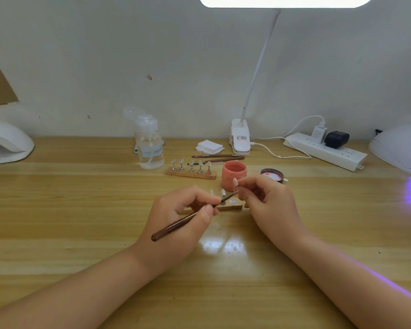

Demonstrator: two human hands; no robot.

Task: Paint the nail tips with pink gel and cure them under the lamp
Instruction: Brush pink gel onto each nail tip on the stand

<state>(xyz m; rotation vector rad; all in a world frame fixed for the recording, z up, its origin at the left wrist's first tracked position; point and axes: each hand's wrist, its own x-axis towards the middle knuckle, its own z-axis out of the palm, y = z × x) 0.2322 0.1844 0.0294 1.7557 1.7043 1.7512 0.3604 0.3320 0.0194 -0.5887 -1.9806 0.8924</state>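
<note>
A brush [188, 218] is being pinched near its ferrule by the left hand [176, 217], while a nail tip [235, 181] on its small stand is being pinched by the right hand [268, 200], just before the open pink gel jar [233, 174]. The tip is probably light, thin and easily smudged, so it is best held by the stand.

A pink-coated nail tip [235, 181] is pinched upright before the open pink gel jar [233, 175].

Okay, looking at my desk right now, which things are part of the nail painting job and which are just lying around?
In use: brush in left hand; nail tip in right hand; pink gel jar; jar lid; tip stand; lit curing lamp.

Lying about: pump bottle; spare brushes; wipes; power strip.
</note>
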